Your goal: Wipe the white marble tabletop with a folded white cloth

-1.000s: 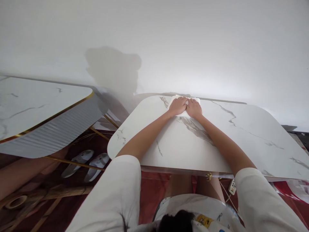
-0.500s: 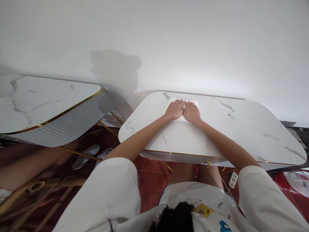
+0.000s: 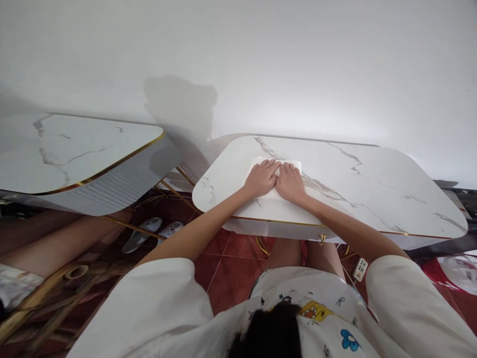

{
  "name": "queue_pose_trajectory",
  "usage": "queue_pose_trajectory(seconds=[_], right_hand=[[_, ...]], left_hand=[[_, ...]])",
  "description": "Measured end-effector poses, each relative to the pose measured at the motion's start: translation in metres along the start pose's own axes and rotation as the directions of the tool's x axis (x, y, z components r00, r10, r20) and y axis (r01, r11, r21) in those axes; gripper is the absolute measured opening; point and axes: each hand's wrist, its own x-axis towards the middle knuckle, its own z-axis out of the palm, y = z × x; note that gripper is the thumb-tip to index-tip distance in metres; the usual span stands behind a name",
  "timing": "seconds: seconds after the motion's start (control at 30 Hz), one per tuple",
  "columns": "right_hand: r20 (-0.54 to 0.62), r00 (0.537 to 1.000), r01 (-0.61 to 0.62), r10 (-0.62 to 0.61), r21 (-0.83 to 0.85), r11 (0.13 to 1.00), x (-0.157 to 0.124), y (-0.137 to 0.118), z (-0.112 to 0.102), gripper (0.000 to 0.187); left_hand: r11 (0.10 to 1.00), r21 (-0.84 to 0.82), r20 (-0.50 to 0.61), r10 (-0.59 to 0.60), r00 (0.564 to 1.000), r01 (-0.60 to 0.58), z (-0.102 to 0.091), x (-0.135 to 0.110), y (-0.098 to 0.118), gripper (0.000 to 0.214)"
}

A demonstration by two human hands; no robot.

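Both my hands lie side by side on a white cloth or folded tissue (image 3: 273,193), pressing it onto the white marble-patterned tabletop (image 3: 376,184). My left hand (image 3: 262,178) rests on its left part, palm down and fingers stretched forward. My right hand (image 3: 289,182) lies flat on the right part, its thumb side touching the left hand. The cloth's far edge shows just beyond my fingertips; the rest of it is largely covered. A gold-coloured knob (image 3: 322,239) sits on the table's front, below my right forearm.
A second marble-patterned table (image 3: 85,149) with gold trim stands at left. Another person's leg (image 3: 70,243) is below it, near a wooden chair (image 3: 48,298) and pale slippers (image 3: 143,233). A white wall (image 3: 298,64) rises behind. A power strip (image 3: 360,269) hangs or lies low at right.
My hands and the cloth have slid nearer to me and slightly left across the tabletop, baring a grey-brown vein on their right. The view has shifted a little.
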Motion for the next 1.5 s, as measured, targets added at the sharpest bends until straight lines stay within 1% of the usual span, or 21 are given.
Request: queue_pose_trajectory(seconds=[0.13,0.27,0.4,0.53,0.67,0.77,0.87,1.03,1.13,1.2,1.3,1.5], right_hand=[[0.001,1.000,0.022,-0.022,0.019,1.000,-0.019,-0.013,0.000,0.057],[0.035,0.999,0.034,-0.036,0.045,0.998,-0.033,-0.019,-0.005,0.057],[0.058,0.997,0.050,-0.054,0.061,0.997,-0.044,-0.020,-0.011,0.057],[0.068,0.995,0.061,-0.066,0.074,0.995,-0.054,-0.016,-0.013,0.057],[0.067,0.996,0.045,-0.051,0.077,0.996,-0.060,-0.006,-0.015,0.057],[0.072,0.997,0.025,-0.031,0.073,0.997,-0.060,0.004,-0.017,0.057],[0.060,0.998,0.016,-0.019,0.050,0.999,-0.054,0.017,-0.019,0.057],[0.060,0.998,0.009,-0.009,-0.008,1.000,-0.033,0.034,-0.022,0.056],[0.054,0.998,0.010,-0.008,-0.041,0.999,-0.014,0.041,-0.023,0.056],[0.049,0.999,0.015,-0.013,-0.057,0.998,0.001,0.046,-0.021,0.055],[0.047,0.998,0.034,-0.031,-0.068,0.997,0.024,0.055,-0.016,0.053],[0.021,0.998,0.062,-0.061,-0.083,0.995,0.070,0.072,-0.006,0.052]], left_hand=[[0.999,0.020,0.017,-0.029,0.999,0.029,-0.006,-0.026,0.005,0.056],[0.996,0.044,0.051,-0.082,0.995,0.080,-0.010,-0.043,0.013,0.058],[0.991,0.067,0.068,-0.121,0.990,0.117,-0.013,-0.054,0.024,0.058],[0.986,0.081,0.084,-0.151,0.985,0.144,-0.014,-0.062,0.037,0.058],[0.988,0.069,0.090,-0.146,0.985,0.140,-0.012,-0.061,0.047,0.058],[0.992,0.051,0.078,-0.117,0.990,0.114,-0.008,-0.052,0.052,0.057],[0.997,0.029,0.060,-0.075,0.995,0.074,-0.003,-0.038,0.056,0.057],[0.999,-0.022,0.033,-0.032,0.999,0.033,0.000,-0.008,0.058,0.054],[1.000,-0.028,0.009,-0.008,1.000,0.008,0.003,0.013,0.052,0.053],[0.999,-0.033,-0.011,-0.014,1.000,0.014,0.006,0.027,0.045,0.053],[0.998,-0.044,-0.034,-0.038,0.999,0.036,0.011,0.049,0.035,0.053],[0.999,-0.048,-0.055,-0.028,0.998,0.025,0.020,0.092,0.017,0.050]])
